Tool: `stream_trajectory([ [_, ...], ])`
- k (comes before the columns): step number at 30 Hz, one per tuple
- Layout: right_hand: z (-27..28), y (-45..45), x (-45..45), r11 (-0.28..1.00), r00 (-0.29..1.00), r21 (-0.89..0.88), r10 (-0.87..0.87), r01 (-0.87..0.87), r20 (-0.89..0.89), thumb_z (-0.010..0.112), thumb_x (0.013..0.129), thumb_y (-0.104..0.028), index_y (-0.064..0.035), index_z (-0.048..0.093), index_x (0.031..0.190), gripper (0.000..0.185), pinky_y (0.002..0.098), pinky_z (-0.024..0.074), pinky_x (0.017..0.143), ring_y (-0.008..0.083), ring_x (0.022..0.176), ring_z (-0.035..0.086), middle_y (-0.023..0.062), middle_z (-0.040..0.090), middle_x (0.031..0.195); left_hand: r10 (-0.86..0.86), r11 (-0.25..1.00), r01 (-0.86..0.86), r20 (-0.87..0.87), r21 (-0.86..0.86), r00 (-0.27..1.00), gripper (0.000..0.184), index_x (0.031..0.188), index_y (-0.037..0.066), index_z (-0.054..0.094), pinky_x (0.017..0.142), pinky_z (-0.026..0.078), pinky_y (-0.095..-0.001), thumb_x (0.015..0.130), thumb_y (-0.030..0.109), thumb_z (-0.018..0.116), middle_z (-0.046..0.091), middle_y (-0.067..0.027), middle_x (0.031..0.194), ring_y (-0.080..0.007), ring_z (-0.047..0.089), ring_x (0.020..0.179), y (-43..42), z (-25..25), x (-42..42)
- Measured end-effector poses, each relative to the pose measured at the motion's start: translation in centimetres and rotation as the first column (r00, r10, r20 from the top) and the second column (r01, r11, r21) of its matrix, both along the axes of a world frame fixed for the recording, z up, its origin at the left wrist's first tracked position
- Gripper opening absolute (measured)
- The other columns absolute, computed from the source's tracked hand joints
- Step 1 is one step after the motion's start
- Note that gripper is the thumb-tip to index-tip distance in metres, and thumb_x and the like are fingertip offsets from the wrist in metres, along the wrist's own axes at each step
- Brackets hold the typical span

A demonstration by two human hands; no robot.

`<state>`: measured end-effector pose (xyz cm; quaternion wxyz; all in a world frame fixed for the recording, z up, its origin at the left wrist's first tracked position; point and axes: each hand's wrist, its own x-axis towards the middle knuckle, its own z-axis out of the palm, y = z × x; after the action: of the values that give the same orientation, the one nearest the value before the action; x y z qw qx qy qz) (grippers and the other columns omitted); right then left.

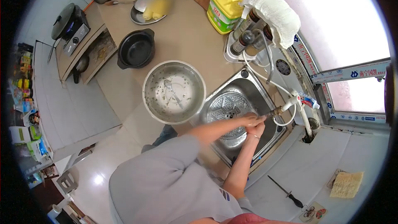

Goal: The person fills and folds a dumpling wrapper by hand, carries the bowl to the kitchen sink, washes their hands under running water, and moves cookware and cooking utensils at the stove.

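My left hand [250,120] and my right hand [256,130] press together below the tap [274,112], over the steel sink [271,141]. Their fingers look closed against each other. Whether anything lies between them I cannot make out. A round perforated drain plate [226,110] covers part of the sink floor. To the left of the sink, a big steel basin [159,108] stands on the counter. Green bits cling inside it, and a spoon [173,93] lies on its bottom.
A black pot [137,49] stands beyond the basin, near a plate [139,18] with yellow pieces. Behind the sink are a yellow jug [224,8], bottles [242,42] and a white cloth [275,14]. A sharpening steel [286,191] and a sponge [347,184] are at the lower right.
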<state>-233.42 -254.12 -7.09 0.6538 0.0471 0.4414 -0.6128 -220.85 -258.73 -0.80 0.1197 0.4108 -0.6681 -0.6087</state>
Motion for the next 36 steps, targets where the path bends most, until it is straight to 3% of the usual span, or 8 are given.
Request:
stream_trajectory([
  [7,-10.7,-4.0,-5.9,0.771,0.952,-0.575,0.303,-0.272,-0.045,0.039,0.096,-0.023,-0.0041,0.054,0.119,0.034,0.0411,0.0472,0.083,0.0239,0.101,0.057,0.0132,0.061,0.113,-0.149,0.988,0.152,-0.124,0.017,0.981,0.073,0.141,0.008,0.036,0.111,0.022,-0.0387,0.093,0.061,0.018,0.031,-0.0165,0.147,-0.0325,0.031,0.135,-0.3,-4.3,-2.3],
  [11,-13.7,-5.2,-6.7,0.455,0.906,-0.839,0.412,-0.298,-0.098,0.040,0.096,-0.024,-0.0029,0.054,0.119,0.034,0.0397,0.0470,0.083,0.0229,0.101,0.057,0.0144,0.061,0.113,0.400,0.884,-0.283,-0.292,0.371,0.869,0.063,0.134,0.005,0.044,0.105,0.034,-0.0373,0.094,0.053,0.032,0.045,-0.0168,0.137,-0.0323,0.043,0.125,0.8,-2.9,-3.3],
  [19,-7.5,-2.9,-3.2,0.711,0.736,-0.381,0.281,-0.591,-0.616,0.043,0.096,-0.025,-0.0014,0.055,0.118,0.034,0.0369,0.0470,0.083,0.0211,0.099,0.057,0.0136,0.061,0.113,0.215,0.974,-0.225,0.174,0.037,0.961,0.045,0.127,0.011,0.053,0.092,0.044,-0.0360,0.094,0.041,0.044,0.057,-0.0132,0.123,-0.0261,0.054,0.113,-0.2,5.6,-1.2],
  [21,-5.7,-2.8,-1.9,0.769,0.637,-0.235,0.271,-0.594,-0.721,0.043,0.096,-0.026,-0.0010,0.056,0.117,0.035,0.0362,0.0470,0.083,0.0207,0.099,0.057,0.0134,0.061,0.113,0.780,0.374,-0.582,0.094,0.722,0.618,0.042,0.113,0.006,0.062,0.081,0.048,-0.0315,0.092,0.039,0.048,0.065,-0.0143,0.107,-0.0206,0.062,0.098,0.2,-1.2,-4.9],
  [26,-0.2,-3.0,0.4,0.888,0.369,0.076,0.264,-0.453,-0.891,0.045,0.096,-0.026,-0.0003,0.056,0.116,0.035,0.0347,0.0470,0.083,0.0198,0.098,0.057,0.0130,0.062,0.112,0.832,0.517,-0.466,-0.293,0.718,0.471,0.042,0.126,0.007,0.052,0.086,0.046,-0.0377,0.095,0.034,0.045,0.058,-0.0177,0.121,-0.0258,0.056,0.106,0.5,-12.1,-11.9],
  [31,-1.4,-1.0,0.8,0.978,0.755,-0.153,0.010,-0.145,-0.656,0.051,0.094,-0.015,-0.0005,0.059,0.113,0.025,0.0297,0.0492,0.081,0.0168,0.093,0.060,0.0086,0.062,0.109,0.729,0.683,-0.724,0.028,-0.098,0.684,0.039,0.118,0.000,0.056,0.082,0.048,-0.0378,0.087,0.024,0.058,0.065,-0.0189,0.104,-0.0277,0.062,0.097,0.4,-11.0,-9.6],
  [34,1.2,-0.1,2.5,0.969,0.943,-0.219,-0.176,0.116,-0.281,0.057,0.090,-0.009,-0.0019,0.059,0.106,0.018,0.0323,0.0512,0.076,0.0183,0.087,0.062,0.0059,0.063,0.099,0.565,0.815,-0.578,-0.285,0.047,0.774,0.029,0.102,0.001,0.064,0.074,0.050,-0.0412,0.087,0.024,0.054,0.068,-0.0185,0.089,-0.0315,0.065,0.086,-0.2,-7.5,-6.5],
  [36,-1.6,0.5,2.0,0.915,-0.003,0.322,0.331,-0.244,-0.944,0.049,0.093,-0.019,-0.0012,0.055,0.118,0.031,0.0312,0.0486,0.081,0.0210,0.099,0.060,0.0105,0.062,0.108,0.459,0.874,-0.482,-0.223,-0.062,0.860,0.026,0.096,0.001,0.065,0.071,0.050,-0.0427,0.084,0.023,0.056,0.066,-0.0210,0.084,-0.0357,0.065,0.082,-0.7,-2.2,-4.0],
])
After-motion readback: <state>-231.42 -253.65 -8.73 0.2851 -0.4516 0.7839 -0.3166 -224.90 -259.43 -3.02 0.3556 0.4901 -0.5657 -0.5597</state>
